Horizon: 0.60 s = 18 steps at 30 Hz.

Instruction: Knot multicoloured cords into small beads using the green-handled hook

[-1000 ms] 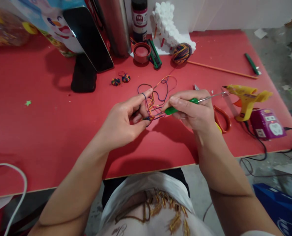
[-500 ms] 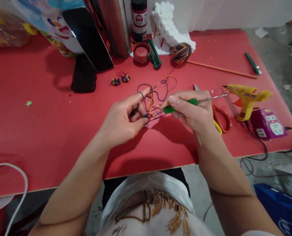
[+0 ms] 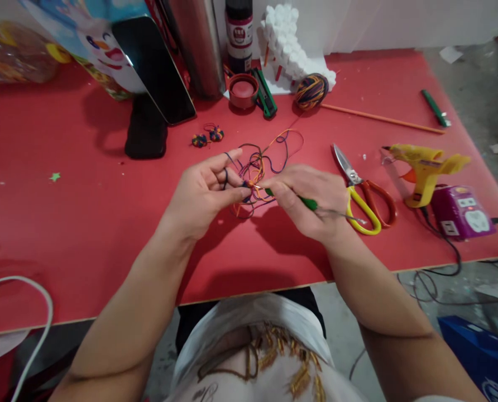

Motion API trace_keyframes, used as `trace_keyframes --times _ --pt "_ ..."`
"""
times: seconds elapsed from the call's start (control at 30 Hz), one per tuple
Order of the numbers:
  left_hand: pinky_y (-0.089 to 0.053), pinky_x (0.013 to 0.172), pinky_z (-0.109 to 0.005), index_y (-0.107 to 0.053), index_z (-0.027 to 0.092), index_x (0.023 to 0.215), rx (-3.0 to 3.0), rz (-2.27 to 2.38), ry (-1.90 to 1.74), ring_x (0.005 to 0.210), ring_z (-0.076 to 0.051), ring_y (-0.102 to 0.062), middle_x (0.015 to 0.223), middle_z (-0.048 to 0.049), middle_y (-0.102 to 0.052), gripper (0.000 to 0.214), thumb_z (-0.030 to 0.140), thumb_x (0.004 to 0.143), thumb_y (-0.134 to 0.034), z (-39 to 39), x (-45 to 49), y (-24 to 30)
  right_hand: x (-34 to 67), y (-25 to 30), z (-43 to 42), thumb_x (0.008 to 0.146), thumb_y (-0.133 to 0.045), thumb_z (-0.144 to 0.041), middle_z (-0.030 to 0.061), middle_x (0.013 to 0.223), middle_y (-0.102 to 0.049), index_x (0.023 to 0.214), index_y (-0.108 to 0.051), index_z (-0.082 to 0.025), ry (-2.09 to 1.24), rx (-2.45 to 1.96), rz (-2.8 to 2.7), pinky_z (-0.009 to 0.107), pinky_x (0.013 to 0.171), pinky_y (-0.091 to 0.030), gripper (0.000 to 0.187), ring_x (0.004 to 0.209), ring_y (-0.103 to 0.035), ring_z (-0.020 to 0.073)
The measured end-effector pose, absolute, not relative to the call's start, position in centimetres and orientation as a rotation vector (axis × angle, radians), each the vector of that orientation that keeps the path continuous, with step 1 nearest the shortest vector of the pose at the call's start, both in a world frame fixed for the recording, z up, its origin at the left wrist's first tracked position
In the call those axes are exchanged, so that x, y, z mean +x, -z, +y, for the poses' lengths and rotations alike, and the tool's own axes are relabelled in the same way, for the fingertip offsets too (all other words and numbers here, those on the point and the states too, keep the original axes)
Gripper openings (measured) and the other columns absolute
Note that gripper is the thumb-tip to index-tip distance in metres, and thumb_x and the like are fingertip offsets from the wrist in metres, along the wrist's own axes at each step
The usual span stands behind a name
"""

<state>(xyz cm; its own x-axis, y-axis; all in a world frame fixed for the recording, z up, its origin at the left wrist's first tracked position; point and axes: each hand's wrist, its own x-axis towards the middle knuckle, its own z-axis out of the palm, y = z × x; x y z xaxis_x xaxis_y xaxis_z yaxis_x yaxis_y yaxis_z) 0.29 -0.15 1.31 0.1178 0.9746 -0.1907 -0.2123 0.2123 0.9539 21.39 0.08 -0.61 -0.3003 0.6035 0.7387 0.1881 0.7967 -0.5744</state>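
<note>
My left hand [image 3: 205, 190] pinches a small multicoloured crochet piece [image 3: 248, 185] between thumb and fingers, and a dark strand loops round its fingers. In my right hand [image 3: 310, 198] is a crochet hook [image 3: 308, 203] with a green handle and metal ends. Its near tip meets the crochet piece at my left fingertips; the exact stitch is too small to make out. Loose variegated yarn [image 3: 283, 155] lies tangled under and behind the work. A strand runs back toward the yarn ball [image 3: 311, 91]. Two small crocheted pieces [image 3: 207, 135] lie beyond my left hand.
Scissors [image 3: 360, 192] with yellow and red handles lie right of my right hand. Further right are a yellow glue gun [image 3: 427, 167] and a purple power socket [image 3: 462, 212] with cables. A phone [image 3: 154, 70], steel flask [image 3: 196, 47] and dark bottle [image 3: 238, 36] stand at the back.
My right hand has moved left and turned, bringing the hook tip to the crochet piece. The hook's far end now points lower, and the scissors show more fully. My left hand has shifted slightly left.
</note>
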Motion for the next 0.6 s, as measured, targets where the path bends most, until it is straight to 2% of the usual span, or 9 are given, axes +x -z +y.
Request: trace_keyframes --times 0.13,0.23,0.4,0.47,0.6 --pt "-0.061 0.060 -0.018 -0.081 0.009 0.122 0.681 0.885 -0.970 0.061 -0.010 -0.072 0.075 0.0002 -0.076 0.063 0.003 0.061 -0.096 0.3 -0.2 -1.3 20.5 1.7 0.1 0.107 -0.068 -0.021 0.0072 0.098 -0.083 0.118 -0.076 -0.014 -0.275 -0.521 -1.981 0.027 0.082 -0.064 0.016 0.089 -0.077 0.0157" --pt "-0.061 0.058 -0.017 -0.082 0.009 0.121 0.610 0.825 -0.953 0.059 -0.010 -0.071 0.074 0.0005 -0.076 0.063 0.005 0.061 -0.099 0.3 -0.2 -1.0 19.7 2.5 0.0 0.109 -0.065 -0.030 0.0096 0.091 -0.078 0.120 -0.073 -0.008 0.048 -0.578 -2.019 0.028 0.071 -0.061 0.026 0.081 -0.072 0.0172" --pt "-0.057 0.062 -0.016 -0.084 0.018 0.116 0.816 0.911 -1.252 0.063 -0.007 -0.067 0.074 0.0039 -0.074 0.052 0.007 0.067 -0.097 0.2 0.6 0.2 18.4 3.5 -0.2 0.110 -0.063 -0.028 0.0087 0.088 -0.076 0.127 -0.067 -0.006 0.402 -0.659 -2.039 0.034 0.070 -0.060 0.028 0.078 -0.069 0.0212" --pt "-0.052 0.061 -0.017 -0.084 0.023 0.118 0.957 0.942 -1.369 0.065 -0.006 -0.063 0.076 0.0052 -0.071 0.053 0.007 0.069 -0.096 0.2 0.9 0.8 18.2 3.6 -0.3 0.110 -0.063 -0.027 0.0098 0.088 -0.077 0.126 -0.068 -0.005 0.444 -0.675 -2.027 0.035 0.069 -0.060 0.028 0.077 -0.069 0.0218" --pt "-0.052 0.067 -0.024 -0.079 0.027 0.129 1.189 1.021 -1.397 0.071 -0.010 -0.062 0.079 0.0042 -0.069 0.056 0.011 0.077 -0.092 0.0 1.1 1.2 18.2 3.5 -0.5 0.109 -0.065 -0.026 0.0116 0.090 -0.079 0.125 -0.069 -0.006 0.356 -0.692 -2.001 0.033 0.072 -0.062 0.026 0.079 -0.073 0.0213"
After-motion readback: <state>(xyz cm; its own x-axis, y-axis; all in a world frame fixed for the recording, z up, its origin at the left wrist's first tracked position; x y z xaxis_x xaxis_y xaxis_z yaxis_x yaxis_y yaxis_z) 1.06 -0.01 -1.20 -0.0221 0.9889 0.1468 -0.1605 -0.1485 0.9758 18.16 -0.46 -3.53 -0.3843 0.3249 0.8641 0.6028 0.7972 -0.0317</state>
